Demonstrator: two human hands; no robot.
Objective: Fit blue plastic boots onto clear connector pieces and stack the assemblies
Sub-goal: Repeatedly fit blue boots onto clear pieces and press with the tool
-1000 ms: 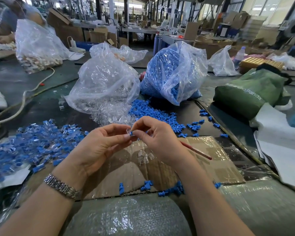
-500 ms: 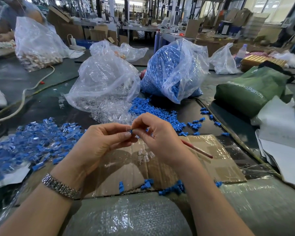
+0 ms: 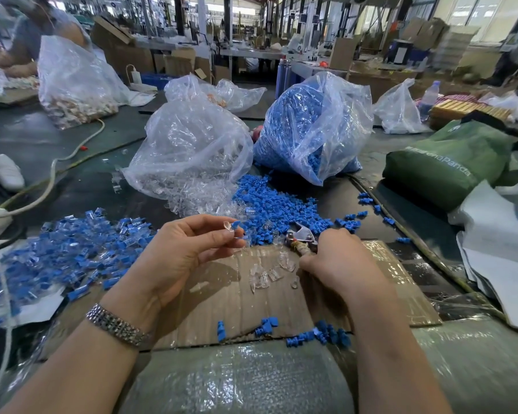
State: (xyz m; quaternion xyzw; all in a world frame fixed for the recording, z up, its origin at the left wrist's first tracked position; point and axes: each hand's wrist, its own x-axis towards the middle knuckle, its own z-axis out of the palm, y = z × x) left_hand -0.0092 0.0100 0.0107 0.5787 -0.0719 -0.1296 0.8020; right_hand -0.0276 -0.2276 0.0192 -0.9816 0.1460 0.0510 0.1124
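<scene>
Left hand [image 3: 180, 258] pinching boot-fitted connector [image 3: 231, 227], right hand [image 3: 341, 264] gripping pliers [image 3: 301, 237], green bag [image 3: 452, 165] reading "Panda"

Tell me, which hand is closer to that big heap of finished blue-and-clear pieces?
Left. The left hand hovers just right of the heap of finished pieces, pinching one assembly. The right hand is farther right, gripping a metal tool.

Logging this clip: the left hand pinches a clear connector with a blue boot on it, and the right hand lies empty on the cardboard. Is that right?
Not quite. The left hand does pinch the clear connector with its blue boot, but the right hand is not empty: over the cardboard it grips a metal tool by its wrapped handle. The head view shows this.
</scene>
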